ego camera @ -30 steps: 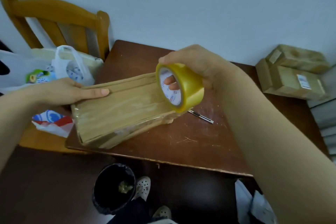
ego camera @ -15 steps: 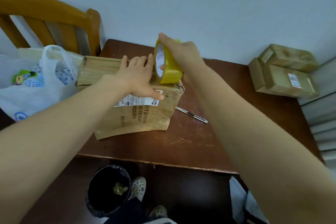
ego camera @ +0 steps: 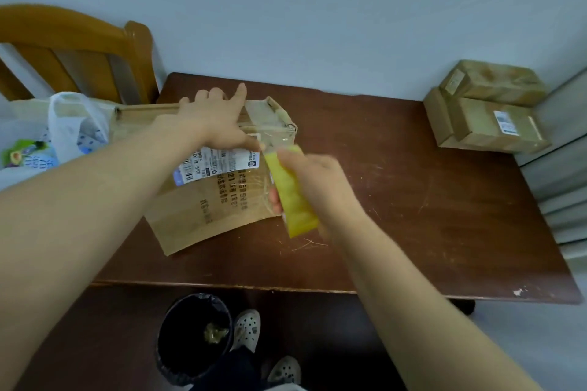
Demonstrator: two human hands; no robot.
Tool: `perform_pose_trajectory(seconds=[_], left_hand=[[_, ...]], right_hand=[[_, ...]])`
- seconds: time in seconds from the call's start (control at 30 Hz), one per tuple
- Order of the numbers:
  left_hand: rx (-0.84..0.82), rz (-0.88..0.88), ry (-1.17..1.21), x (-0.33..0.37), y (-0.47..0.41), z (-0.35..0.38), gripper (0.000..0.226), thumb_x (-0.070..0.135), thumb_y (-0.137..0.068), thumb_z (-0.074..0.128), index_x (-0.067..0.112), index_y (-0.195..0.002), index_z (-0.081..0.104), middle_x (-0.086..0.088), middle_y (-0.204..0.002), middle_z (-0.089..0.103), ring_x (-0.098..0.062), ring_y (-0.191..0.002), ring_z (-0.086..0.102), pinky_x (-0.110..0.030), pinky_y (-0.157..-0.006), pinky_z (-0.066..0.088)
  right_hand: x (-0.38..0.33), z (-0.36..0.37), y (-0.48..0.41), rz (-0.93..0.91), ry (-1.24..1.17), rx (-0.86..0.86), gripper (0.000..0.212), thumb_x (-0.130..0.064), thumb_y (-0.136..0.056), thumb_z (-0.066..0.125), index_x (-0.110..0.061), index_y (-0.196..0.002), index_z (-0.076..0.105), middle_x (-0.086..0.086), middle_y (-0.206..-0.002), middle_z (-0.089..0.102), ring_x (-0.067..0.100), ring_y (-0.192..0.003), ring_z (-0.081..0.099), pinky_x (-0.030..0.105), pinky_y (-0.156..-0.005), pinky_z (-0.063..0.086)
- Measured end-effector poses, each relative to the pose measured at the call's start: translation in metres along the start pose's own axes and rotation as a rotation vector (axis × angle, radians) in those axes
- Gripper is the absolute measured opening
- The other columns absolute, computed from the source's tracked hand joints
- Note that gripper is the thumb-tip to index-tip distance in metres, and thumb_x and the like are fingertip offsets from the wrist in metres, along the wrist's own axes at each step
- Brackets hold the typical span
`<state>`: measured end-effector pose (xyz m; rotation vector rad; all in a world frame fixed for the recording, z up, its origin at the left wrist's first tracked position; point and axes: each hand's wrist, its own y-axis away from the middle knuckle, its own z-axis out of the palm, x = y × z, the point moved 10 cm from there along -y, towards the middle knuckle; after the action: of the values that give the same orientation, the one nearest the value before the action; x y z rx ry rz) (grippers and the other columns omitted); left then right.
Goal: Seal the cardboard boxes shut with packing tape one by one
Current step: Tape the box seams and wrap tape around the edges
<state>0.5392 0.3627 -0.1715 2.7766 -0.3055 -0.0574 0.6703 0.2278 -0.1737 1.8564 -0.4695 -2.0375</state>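
While the left hand [ego camera: 216,119] lies flat on top of the cardboard box [ego camera: 203,200], fingers straight and spread and the thumb stretched toward the box's right end, the right hand [ego camera: 317,181] curls round the yellow tape roll [ego camera: 290,197]. This hand is blurred, with a fingertip showing at the roll's core. The roll is held edge-on just in front of the box's right end, above the bench [ego camera: 413,216]. A clear strip of tape [ego camera: 276,140] runs from the roll up to the box's top right corner, right beside the left thumb. The box stands by the bench's left edge. Its printed face, with a white shipping label [ego camera: 216,165], is turned toward the person.

At the far right corner sits a stack of brown boxes [ego camera: 489,117], well apart from the hands. Beyond the left edge are a wooden chair [ego camera: 73,47] and a white plastic bag [ego camera: 73,124]. On the floor below the near edge are a black bin [ego camera: 193,336] and pale shoes [ego camera: 246,328].
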Motion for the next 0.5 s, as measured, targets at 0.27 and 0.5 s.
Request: perform_pose_trajectory(seconds=[0.27, 0.5], left_hand=[[-0.215, 0.044, 0.128, 0.009, 0.010, 0.020, 0.095, 0.053, -0.074, 0.050, 0.037, -0.151, -0.004, -0.008, -0.160, -0.014, -0.026, -0.146, -0.015, -0.060, -0.113, -0.008], [0.101, 0.002, 0.145, 0.063, -0.013, -0.010, 0.110, 0.084, -0.078, -0.001, 0.003, -0.152, 0.003, -0.017, -0.159, 0.007, -0.029, -0.148, 0.006, -0.044, -0.119, 0.000]], right_hand=[[0.059, -0.006, -0.045, 0.134, 0.164, 0.111, 0.045, -0.050, -0.089, 0.057, -0.006, -0.084, 0.058, 0.009, -0.049, 0.063, 0.023, -0.039, 0.058, 0.029, -0.050, 0.050], [0.067, -0.006, -0.050, 0.161, 0.148, 0.101, 0.039, -0.048, -0.088, 0.058, -0.009, -0.087, 0.057, 0.009, -0.051, 0.063, 0.023, -0.037, 0.057, 0.029, -0.046, 0.048]])
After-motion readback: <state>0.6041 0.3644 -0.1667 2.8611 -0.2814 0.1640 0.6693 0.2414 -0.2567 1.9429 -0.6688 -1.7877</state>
